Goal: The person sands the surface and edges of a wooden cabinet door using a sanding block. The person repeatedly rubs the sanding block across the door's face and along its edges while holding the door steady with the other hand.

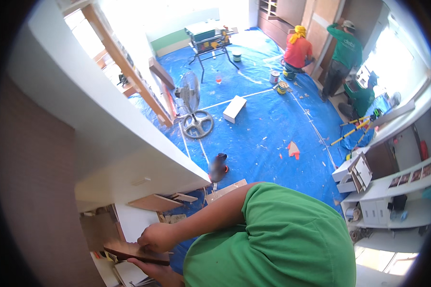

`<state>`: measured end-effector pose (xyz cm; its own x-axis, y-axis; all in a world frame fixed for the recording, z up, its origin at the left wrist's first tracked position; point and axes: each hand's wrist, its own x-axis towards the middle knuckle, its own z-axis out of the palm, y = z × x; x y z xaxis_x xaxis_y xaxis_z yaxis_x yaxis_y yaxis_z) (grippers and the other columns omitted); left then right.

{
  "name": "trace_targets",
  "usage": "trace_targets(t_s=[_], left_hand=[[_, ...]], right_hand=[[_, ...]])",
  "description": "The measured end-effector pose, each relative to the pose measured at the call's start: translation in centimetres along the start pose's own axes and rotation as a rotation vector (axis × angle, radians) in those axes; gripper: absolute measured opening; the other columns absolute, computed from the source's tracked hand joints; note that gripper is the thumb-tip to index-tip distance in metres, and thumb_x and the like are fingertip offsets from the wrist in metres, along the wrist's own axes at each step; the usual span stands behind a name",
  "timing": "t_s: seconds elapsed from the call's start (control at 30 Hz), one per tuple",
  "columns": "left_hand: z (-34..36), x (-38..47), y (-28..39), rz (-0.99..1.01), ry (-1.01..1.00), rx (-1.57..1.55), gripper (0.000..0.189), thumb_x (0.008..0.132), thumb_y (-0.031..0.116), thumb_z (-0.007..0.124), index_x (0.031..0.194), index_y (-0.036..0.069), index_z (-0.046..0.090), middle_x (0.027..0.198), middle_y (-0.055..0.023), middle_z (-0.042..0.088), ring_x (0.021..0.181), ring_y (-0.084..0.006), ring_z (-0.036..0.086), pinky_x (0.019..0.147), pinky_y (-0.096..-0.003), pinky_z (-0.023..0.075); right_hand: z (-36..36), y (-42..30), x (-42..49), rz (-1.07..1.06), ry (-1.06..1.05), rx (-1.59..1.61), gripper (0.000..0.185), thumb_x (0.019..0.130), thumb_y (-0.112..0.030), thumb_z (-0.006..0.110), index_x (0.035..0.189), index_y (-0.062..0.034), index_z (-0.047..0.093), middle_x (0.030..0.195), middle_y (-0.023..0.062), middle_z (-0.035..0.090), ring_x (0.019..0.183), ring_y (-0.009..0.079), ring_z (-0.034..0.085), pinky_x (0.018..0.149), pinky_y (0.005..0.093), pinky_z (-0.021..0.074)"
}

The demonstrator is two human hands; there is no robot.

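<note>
A dark brown board (136,251), seemingly wood, lies across my left hand (160,271) at the lower left, with the thumb along its near edge. My right hand (160,236) is on the upper face of the board, its fingers curled; whether they pinch something small there cannot be told. Behind the hands stand a white panel (134,219) and an open cabinet space (100,224). A thin light brown board (156,202) leans beside them.
Blue sheeting (273,132) covers the floor. A pedestal fan (192,104), white box (234,108), paint cans (282,87) and table saw (208,36) stand on it. Several people work at the upper right, near a yellow-legged tripod (357,129). A white wall (136,118) curves at left.
</note>
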<state>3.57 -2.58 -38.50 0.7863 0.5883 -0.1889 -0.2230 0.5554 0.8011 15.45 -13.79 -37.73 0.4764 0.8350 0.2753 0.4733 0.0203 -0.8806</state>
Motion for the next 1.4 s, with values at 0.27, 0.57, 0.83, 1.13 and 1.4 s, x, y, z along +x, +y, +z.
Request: trace_targets(t_s=[0.27,0.57,0.83,1.13,1.4], left_hand=[[1.9,-0.4,-1.0,-0.079,0.044,0.109,0.086,0.101,0.070,0.037,0.157,0.004,0.027,0.154,-0.0145,0.041,0.142,-0.0278,0.042,0.118,-0.0435,0.0316],[1.9,-1.6,-1.2,0.037,0.257,0.304,0.087,0.100,0.071,0.038,0.153,0.003,0.036,0.149,-0.0169,0.046,0.135,-0.0315,0.048,0.114,-0.0453,0.0376],[2.0,-2.2,-1.0,-0.022,0.261,0.357,0.090,0.095,0.076,0.043,0.151,0.005,0.041,0.148,-0.0173,0.047,0.131,-0.0331,0.050,0.111,-0.0468,0.0413],[4.5,-2.4,-1.2,-0.040,0.207,0.285,0.093,0.094,0.075,0.048,0.151,0.003,0.037,0.148,-0.0181,0.047,0.132,-0.0346,0.048,0.110,-0.0495,0.0411],[3.6,-1.4,-1.9,0.020,0.314,0.377,0.092,0.095,0.073,0.048,0.147,-0.003,0.039,0.144,-0.0232,0.047,0.129,-0.0369,0.050,0.108,-0.0502,0.0443]], right_hand=[[-1.6,0.3,-1.1,-0.215,0.033,0.255,0.008,0.083,-0.009,0.063,0.082,-0.0020,0.065,0.078,0.0156,0.066,0.073,0.0345,0.064,0.068,0.0435,0.0507],[-6.8,-1.7,-1.3,0.124,0.015,0.696,0.010,0.085,-0.011,0.063,0.085,-0.0022,0.066,0.076,0.0073,0.066,0.068,0.0165,0.064,0.059,0.0316,0.0526],[-4.3,1.9,-1.4,0.150,-0.219,-0.288,0.024,0.086,-0.027,0.069,0.093,-0.0049,0.075,0.089,0.0183,0.072,0.091,0.0411,0.069,0.080,0.0508,0.0544],[-1.1,5.4,-1.7,0.060,0.042,-0.088,0.027,0.088,-0.030,0.070,0.092,-0.0033,0.072,0.089,0.0221,0.070,0.089,0.0416,0.069,0.078,0.0508,0.0536],[2.3,8.3,-2.0,0.378,-0.494,0.292,0.067,0.087,-0.052,0.074,0.121,0.0047,0.061,0.114,0.0250,0.067,0.105,0.0373,0.067,0.085,0.0438,0.0535]])
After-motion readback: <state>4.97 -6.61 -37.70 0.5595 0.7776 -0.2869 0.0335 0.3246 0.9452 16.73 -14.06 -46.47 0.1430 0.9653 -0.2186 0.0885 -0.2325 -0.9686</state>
